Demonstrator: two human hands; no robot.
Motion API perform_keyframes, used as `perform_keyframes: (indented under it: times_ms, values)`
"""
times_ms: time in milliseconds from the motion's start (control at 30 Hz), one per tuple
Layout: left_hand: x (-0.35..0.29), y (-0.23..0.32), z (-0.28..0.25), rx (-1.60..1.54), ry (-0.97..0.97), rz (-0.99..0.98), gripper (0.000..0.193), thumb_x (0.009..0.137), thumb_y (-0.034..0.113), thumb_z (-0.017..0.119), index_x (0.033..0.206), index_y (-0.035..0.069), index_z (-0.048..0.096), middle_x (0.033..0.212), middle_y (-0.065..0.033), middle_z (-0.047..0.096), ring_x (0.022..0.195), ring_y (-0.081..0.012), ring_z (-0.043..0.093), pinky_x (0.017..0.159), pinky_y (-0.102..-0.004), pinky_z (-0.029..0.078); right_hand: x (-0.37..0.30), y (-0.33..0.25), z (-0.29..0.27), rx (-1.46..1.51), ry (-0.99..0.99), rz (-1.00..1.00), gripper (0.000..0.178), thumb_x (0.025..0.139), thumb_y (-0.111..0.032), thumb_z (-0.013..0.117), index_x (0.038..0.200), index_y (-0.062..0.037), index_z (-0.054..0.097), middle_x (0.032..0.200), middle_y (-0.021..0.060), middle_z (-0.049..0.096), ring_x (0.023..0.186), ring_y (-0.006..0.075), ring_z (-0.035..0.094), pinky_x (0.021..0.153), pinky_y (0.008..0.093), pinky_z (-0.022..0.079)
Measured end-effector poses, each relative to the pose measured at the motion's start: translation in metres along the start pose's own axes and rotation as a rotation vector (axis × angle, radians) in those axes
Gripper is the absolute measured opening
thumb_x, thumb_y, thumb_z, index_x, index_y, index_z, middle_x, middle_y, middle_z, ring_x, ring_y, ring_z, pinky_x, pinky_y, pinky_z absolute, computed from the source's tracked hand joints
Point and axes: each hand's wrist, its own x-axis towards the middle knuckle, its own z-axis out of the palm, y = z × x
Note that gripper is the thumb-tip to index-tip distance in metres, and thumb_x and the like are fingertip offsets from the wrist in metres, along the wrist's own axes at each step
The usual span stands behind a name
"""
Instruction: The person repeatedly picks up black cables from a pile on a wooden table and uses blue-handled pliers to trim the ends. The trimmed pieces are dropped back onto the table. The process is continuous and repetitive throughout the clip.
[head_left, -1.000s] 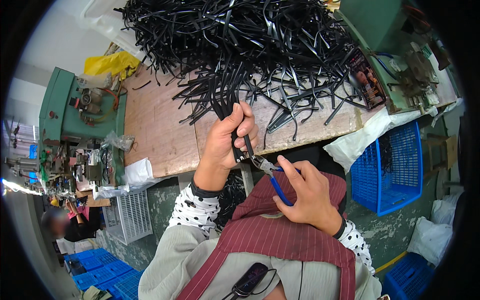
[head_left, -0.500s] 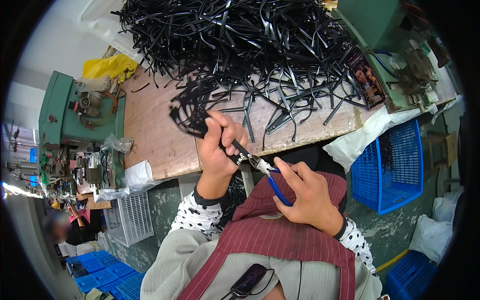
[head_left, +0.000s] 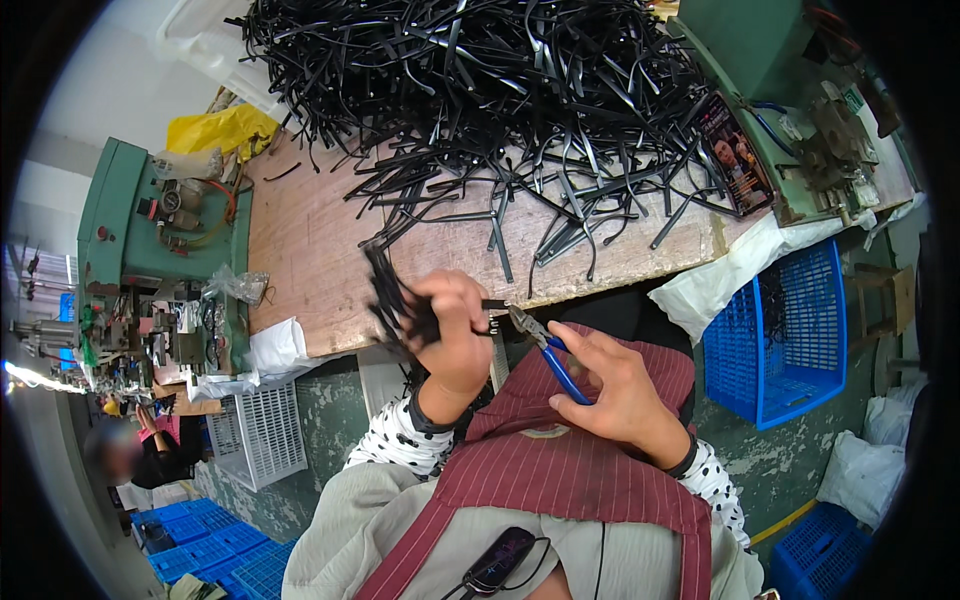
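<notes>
A bunch of black eyeglass temples (head_left: 385, 298) is gripped in my left hand (head_left: 455, 335), its curved ends blurred by motion. Their other ends stick out between my fingers toward the right. My right hand (head_left: 625, 400) is closed around the blue handles of cutting pliers (head_left: 563, 376). The pliers' metal jaws are right by the protruding temple ends; whether they touch cannot be made out. Beyond my hands, a big heap of black eyeglass temples (head_left: 480, 85) covers the far part of the wooden table (head_left: 305, 235), with loose ones spilling toward the near edge.
Green machines (head_left: 165, 215) flank the table at left, with another green machine (head_left: 745, 50) at right. A blue crate (head_left: 775, 350) stands low on the right, a white crate (head_left: 262, 435) low on the left. Another person (head_left: 160, 445) is at the far left.
The bunch in my left hand has swung down and nearer, and that hand has turned. A temple end that was at the pliers' jaws now sits slightly apart or just beside them.
</notes>
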Motion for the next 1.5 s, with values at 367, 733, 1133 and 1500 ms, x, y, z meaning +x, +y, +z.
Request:
perform_keyframes:
  times_ms: [367,733,1133,1500]
  values:
    - [0.069,-0.058,-0.044,0.892,-0.185,-0.484,0.027,0.090,0.024,0.063,0.106,0.002,0.064,0.080,-0.0115,0.068,0.068,-0.0212,0.064,0.063,-0.0305,0.050,-0.003,0.001,0.007,0.023,-0.012,0.120,0.076,0.068,-0.018,0.079,0.138,-0.0120,0.051,0.080,0.0095,0.057,0.071,0.0248,0.061,0.067,0.0361,0.053]
    - [0.045,-0.053,-0.126,1.244,-0.288,-0.407,0.033,0.077,0.015,0.067,0.104,0.001,0.057,0.089,-0.0265,0.066,0.086,-0.0457,0.062,0.074,-0.0500,0.049,-0.004,0.003,0.006,0.001,-0.061,0.182,0.077,0.063,-0.012,0.081,0.135,-0.0068,0.055,0.082,0.0082,0.055,0.071,0.0190,0.057,0.063,0.0299,0.049]
    - [0.013,-0.077,-0.121,0.814,0.110,-0.035,0.012,0.094,0.016,0.065,0.097,0.005,0.062,0.074,-0.0017,0.059,0.061,-0.0038,0.051,0.052,-0.0213,0.041,0.013,-0.002,0.021,-0.113,-0.089,0.099,0.081,0.059,-0.013,0.081,0.135,-0.0034,0.053,0.090,0.0125,0.055,0.079,0.0245,0.059,0.071,0.0335,0.050]
    - [0.019,-0.029,-0.078,-0.956,-0.413,-0.858,0.026,0.103,0.031,0.047,0.113,0.010,0.058,0.061,0.0069,0.040,0.049,-0.0028,0.033,0.051,-0.0209,0.030,0.019,-0.016,0.019,-0.450,0.034,-0.263,0.082,0.056,-0.015,0.081,0.134,-0.0073,0.054,0.097,0.0133,0.057,0.083,0.0287,0.057,0.069,0.0366,0.049]
